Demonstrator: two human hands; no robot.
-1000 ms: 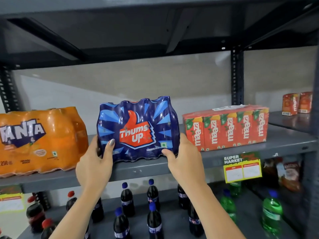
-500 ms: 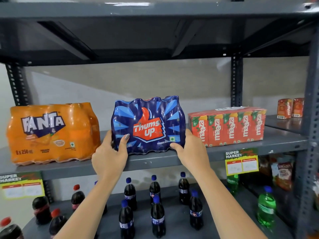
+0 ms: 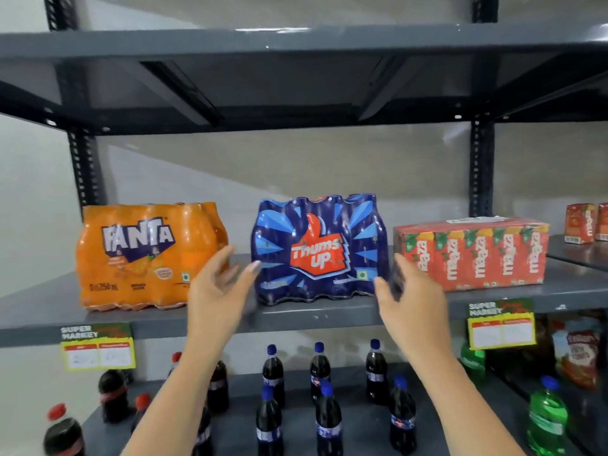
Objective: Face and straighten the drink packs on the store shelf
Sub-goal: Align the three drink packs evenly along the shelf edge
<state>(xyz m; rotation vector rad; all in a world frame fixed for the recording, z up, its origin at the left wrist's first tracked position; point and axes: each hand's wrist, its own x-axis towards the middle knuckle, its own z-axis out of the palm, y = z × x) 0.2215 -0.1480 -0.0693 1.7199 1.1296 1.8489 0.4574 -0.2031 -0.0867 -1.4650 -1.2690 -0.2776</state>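
Note:
A blue Thums Up pack stands upright on the grey shelf, its label facing me. To its left sits an orange Fanta pack, turned slightly so one end shows. To its right lies a red Maaza carton pack. My left hand hovers just off the blue pack's lower left corner, fingers spread. My right hand is off its lower right corner, fingers apart, in front of the Maaza pack's left end. Neither hand holds anything.
Dark cola bottles with blue and red caps stand on the shelf below. A green bottle is at lower right. Yellow price tags hang on the shelf edge. Small Maaza cartons sit far right. The upper shelf overhangs.
Both hands have let go of the Thums Up pack and drawn back with fingers spread. The pack now stands square on the shelf. The camera has pulled back and tilted up.

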